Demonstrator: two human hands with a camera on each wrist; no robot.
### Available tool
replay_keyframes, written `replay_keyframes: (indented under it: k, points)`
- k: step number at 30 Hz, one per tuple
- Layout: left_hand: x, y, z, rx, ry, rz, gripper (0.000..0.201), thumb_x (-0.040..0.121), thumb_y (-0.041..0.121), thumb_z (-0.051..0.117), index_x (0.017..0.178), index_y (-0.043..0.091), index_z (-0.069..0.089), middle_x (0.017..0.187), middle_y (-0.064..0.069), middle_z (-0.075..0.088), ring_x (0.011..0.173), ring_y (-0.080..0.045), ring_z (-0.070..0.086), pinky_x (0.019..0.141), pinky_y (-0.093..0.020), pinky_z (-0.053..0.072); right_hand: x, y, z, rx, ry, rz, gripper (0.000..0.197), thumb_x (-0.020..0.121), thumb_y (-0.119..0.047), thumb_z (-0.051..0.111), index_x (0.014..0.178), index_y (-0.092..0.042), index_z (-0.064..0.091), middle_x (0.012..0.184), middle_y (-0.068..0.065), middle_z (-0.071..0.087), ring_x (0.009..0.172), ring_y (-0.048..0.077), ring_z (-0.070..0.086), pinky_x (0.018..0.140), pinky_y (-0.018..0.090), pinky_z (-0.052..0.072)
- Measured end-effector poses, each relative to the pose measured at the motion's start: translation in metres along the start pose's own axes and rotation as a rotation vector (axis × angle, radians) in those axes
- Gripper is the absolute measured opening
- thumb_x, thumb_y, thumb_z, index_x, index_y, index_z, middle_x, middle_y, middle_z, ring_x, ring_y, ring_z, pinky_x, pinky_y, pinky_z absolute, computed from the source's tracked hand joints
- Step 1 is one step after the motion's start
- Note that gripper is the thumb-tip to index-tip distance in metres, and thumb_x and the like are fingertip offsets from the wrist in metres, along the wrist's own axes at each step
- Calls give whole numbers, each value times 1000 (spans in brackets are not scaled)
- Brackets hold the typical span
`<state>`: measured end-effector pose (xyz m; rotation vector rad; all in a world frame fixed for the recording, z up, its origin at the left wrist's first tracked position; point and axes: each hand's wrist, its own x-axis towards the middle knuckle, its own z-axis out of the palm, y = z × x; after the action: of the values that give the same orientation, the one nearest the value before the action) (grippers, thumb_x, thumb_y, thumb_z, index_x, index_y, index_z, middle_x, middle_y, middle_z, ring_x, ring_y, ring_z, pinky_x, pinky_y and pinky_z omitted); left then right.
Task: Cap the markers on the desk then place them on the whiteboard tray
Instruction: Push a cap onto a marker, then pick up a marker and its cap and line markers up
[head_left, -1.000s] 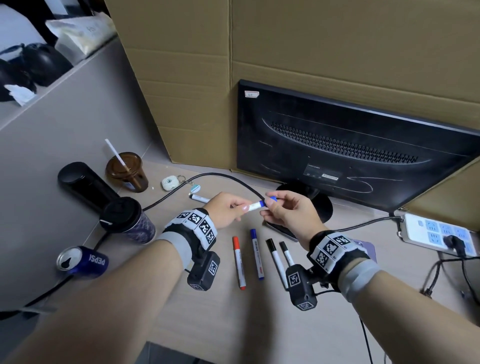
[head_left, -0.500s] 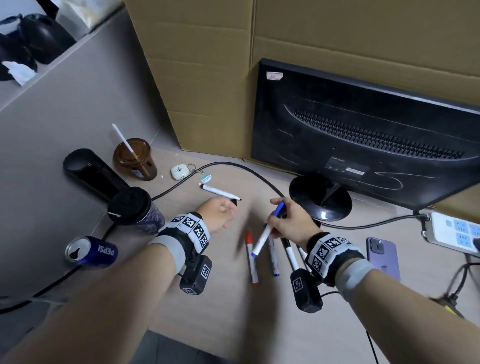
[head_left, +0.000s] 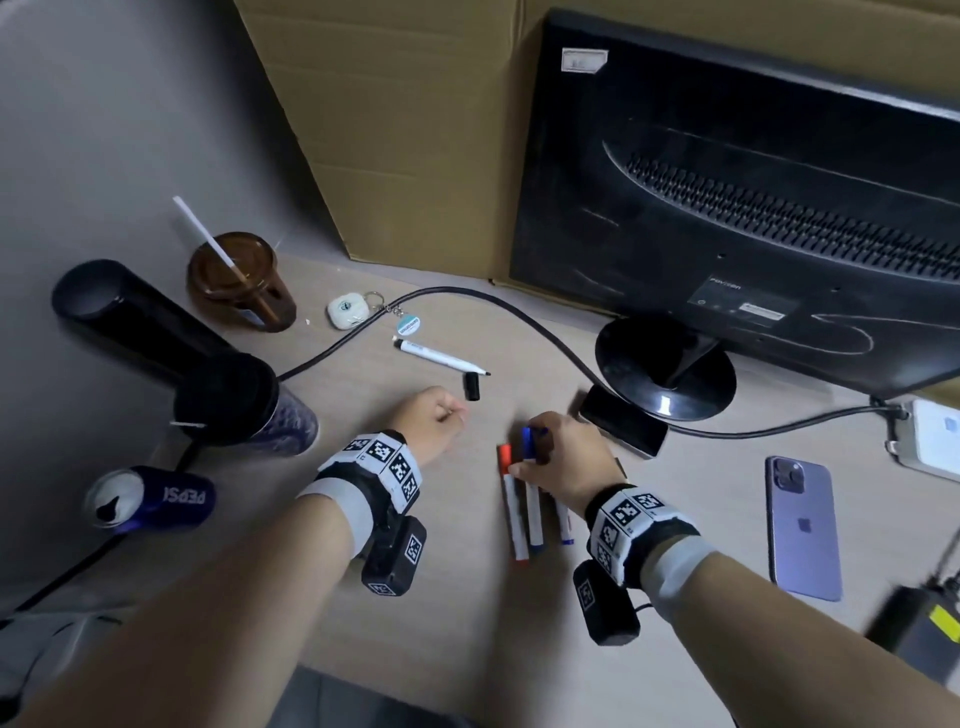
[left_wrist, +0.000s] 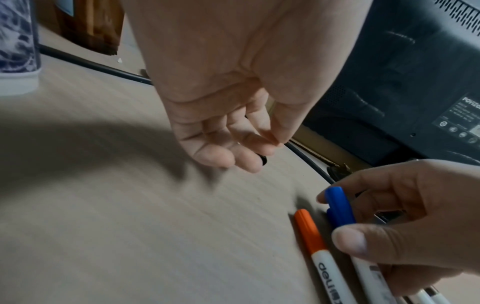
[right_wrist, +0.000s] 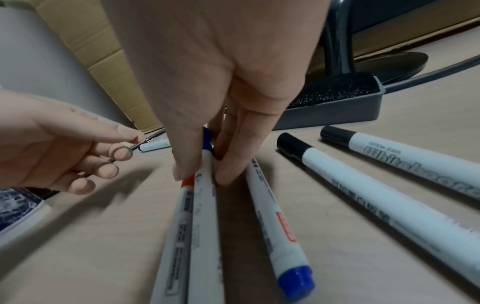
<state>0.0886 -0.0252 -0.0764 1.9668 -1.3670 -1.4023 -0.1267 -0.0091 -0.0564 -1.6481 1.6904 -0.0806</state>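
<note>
Blue marker (head_left: 531, 483), capped, lies on the worktop (head_left: 467, 597) beside the red marker (head_left: 511, 501), right hand (head_left: 563, 465) pinching it, apparently aligning the row. At 11 o'clock, uncapped black marker (head_left: 441, 357) and cap (head_left: 471, 387); left hand (head_left: 434, 423), fingers loosely curled, holding nothing, nears the cap.

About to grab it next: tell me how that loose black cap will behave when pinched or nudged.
The black cap is small and round-bodied, lying on its side on the desk, so a nudge would likely roll it. It looks like stiff, light plastic, so a pinch should lift it easily. Its smooth surface may slip.
</note>
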Motion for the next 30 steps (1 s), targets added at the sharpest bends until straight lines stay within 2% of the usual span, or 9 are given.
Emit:
replay_keyframes:
  k: [7,9,13,15,18,19,22,27,30]
  points:
    - [11,13,-16,54,29,-13,12,96,18,61,86,25,63,82,1,70,69,-20,63,67,-27,48,5,-9,-10,10,-6,12,61,66,-44,93,115,-22,65,86,-6,69,84,19,69,80,38,60]
    - [13,17,-23,85,70,-18,5,95,22,63,95,20,67,89,0,72,75,-20,64,67,-25,46,13,-15,-10,43,14,11,53,70,-41,92,112,-23,66,81,-7,70,80,19,72,77,38,62]
    - [20,25,-38,152,174,12,14,95,16,63,106,17,70,100,0,67,78,-14,60,73,-22,43,40,-34,-8,78,52,-6,34,82,-42,82,108,-25,69,85,-6,71,76,17,71,75,37,64]
    - [27,27,-44,193,222,62,24,93,9,62,113,20,70,112,-3,59,79,-10,57,84,-22,44,55,-47,-6,50,57,-9,31,85,-47,79,101,-22,72,83,-5,72,77,18,70,77,33,60]
    - [38,27,-47,241,228,66,42,91,4,61,125,27,69,126,-6,48,100,-20,61,101,-19,39,75,-61,3,57,69,26,37,82,-57,77,84,-20,74,77,-1,74,70,24,72,73,35,61]
    - [41,27,-47,238,231,61,45,91,2,60,127,28,68,127,-6,46,102,-19,60,100,-13,34,80,-64,7,60,76,41,41,80,-60,77,82,-20,75,77,1,75,69,25,73,72,35,61]
    - [48,25,-45,242,245,65,48,91,-1,61,126,30,70,126,-6,41,90,-10,52,90,1,24,89,-65,15,59,77,72,40,77,-57,79,78,-17,76,74,5,76,67,28,73,70,39,63]
    - [57,27,-41,268,238,94,42,88,0,69,119,26,74,127,-7,39,91,-11,52,90,6,19,89,-56,9,79,42,101,25,80,-40,74,75,-15,74,73,11,76,64,31,75,69,41,65]
    - [62,27,-36,326,225,96,34,84,2,76,107,26,77,126,-3,35,95,-12,52,87,4,25,82,-51,-1,183,27,88,17,79,-34,80,79,-18,74,75,7,76,57,25,75,57,38,66]
